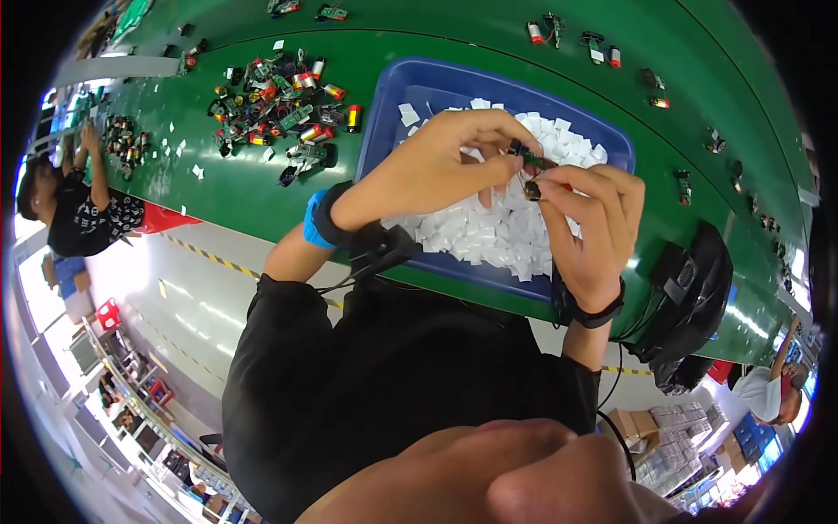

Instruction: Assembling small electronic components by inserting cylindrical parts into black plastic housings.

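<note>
Over a blue tray (377, 113) my left hand (445, 162) pinches a small green circuit board (532, 160) with dark parts on it. My right hand (595, 229) has thumb and forefinger closed on a small round black-and-brass part (532, 190) just below the board. Thin wires seem to run between the two, though fingers hide some of this. Beneath both hands, many small white square pieces (489, 234) fill the tray. Straps go round both wrists, a blue and black one on the left and a black one on the right.
Left of the tray lies a heap of circuit boards with batteries and wires (284, 105). More boards sit in a row on the green table (489, 44) at far right. A black bag (698, 297) lies right of the tray. People work at both ends.
</note>
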Demonstrator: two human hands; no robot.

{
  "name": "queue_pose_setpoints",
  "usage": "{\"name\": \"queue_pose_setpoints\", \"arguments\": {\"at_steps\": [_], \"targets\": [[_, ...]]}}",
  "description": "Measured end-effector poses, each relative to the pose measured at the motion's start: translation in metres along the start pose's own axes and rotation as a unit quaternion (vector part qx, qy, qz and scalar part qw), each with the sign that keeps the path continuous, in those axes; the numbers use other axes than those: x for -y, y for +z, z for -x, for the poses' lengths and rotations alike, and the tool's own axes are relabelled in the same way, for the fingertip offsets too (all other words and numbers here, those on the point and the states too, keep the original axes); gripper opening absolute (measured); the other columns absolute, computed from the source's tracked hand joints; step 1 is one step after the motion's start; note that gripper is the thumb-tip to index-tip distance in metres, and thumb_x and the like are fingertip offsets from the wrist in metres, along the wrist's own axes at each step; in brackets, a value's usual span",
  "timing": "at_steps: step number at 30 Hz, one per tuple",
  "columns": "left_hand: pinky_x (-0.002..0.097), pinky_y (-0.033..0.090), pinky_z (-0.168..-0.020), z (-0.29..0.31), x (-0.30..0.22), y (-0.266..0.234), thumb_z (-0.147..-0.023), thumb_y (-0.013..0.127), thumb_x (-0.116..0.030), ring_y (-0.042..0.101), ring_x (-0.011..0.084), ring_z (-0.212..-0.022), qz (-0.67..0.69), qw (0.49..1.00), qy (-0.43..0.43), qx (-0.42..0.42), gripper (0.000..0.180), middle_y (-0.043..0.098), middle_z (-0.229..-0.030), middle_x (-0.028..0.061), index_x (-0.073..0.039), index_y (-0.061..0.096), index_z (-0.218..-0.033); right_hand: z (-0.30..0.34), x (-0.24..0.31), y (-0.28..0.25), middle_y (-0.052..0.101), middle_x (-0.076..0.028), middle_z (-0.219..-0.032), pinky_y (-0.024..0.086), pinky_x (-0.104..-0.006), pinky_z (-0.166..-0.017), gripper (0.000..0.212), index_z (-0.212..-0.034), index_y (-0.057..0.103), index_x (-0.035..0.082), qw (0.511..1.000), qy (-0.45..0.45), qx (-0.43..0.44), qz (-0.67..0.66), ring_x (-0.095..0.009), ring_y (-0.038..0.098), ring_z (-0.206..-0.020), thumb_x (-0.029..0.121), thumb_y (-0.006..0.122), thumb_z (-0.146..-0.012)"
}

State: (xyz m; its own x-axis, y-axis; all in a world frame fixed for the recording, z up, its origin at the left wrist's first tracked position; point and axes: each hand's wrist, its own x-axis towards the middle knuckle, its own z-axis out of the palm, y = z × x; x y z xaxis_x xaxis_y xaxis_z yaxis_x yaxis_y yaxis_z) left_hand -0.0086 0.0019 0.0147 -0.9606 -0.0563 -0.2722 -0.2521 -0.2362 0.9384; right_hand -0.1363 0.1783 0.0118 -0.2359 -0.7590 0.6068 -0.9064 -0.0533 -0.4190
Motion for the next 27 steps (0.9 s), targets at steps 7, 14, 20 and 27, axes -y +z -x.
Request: {"name": "queue_pose_setpoints", "arguments": {"at_steps": [7, 14, 20, 27], "targets": [[0.0284, 0.057, -0.075, 0.004, 0.0, 0.015, -0.096, 0.055, 0.002, 0.066, 0.0146, -0.086, -0.045, 0.994, 0.068, -0.068, 0.024, 0.065, -0.103, 0.0081, 0.003, 0.06, -0.119, 0.004, 0.004, 0.0, 0.073, -0.006, -0.099, 0.05, -0.034, -0.076, 0.033, -0.09, 0.062, 0.006, 0.999, 0.0, -0.031, -0.02, -0.027, 0.061, -0.09, -0.011, 0.079, -0.067], [0.0289, 0.06, -0.071, 0.0, 0.009, 0.018, -0.093, 0.053, 0.007, 0.063, 0.0151, -0.087, -0.039, 0.989, 0.121, -0.073, 0.028, 0.063, -0.109, 0.0091, 0.003, 0.059, -0.121, 0.004, 0.002, -0.003, 0.074, -0.007, -0.097, 0.051, -0.0365, -0.077, 0.033, -0.09, 0.063, 0.005, 0.998, -0.014, -0.014, -0.053, -0.026, 0.06, -0.09, -0.008, 0.082, -0.066], [0.0273, 0.06, -0.068, 0.002, 0.003, 0.019, -0.091, 0.052, 0.009, 0.062, 0.0148, -0.086, -0.034, 0.989, 0.122, -0.074, 0.033, 0.063, -0.111, 0.0103, 0.003, 0.058, -0.124, 0.001, 0.001, -0.002, 0.074, -0.008, -0.097, 0.052, -0.0424, -0.077, 0.03, -0.087, 0.065, 0.004, 0.996, -0.047, -0.033, -0.073, -0.026, 0.061, -0.087, -0.002, 0.086, -0.067], [0.0269, 0.061, -0.062, 0.008, 0.002, 0.016, -0.091, 0.055, 0.009, 0.063, 0.0143, -0.09, -0.034, 0.997, 0.053, -0.035, 0.037, 0.063, -0.115, 0.0113, 0.002, 0.057, -0.127, 0.0, -0.002, 0.0, 0.075, -0.008, -0.094, 0.052, -0.0421, -0.076, 0.028, -0.086, 0.066, 0.004, 0.996, -0.05, -0.051, -0.045, -0.026, 0.061, -0.086, -0.003, 0.086, -0.067]]}}
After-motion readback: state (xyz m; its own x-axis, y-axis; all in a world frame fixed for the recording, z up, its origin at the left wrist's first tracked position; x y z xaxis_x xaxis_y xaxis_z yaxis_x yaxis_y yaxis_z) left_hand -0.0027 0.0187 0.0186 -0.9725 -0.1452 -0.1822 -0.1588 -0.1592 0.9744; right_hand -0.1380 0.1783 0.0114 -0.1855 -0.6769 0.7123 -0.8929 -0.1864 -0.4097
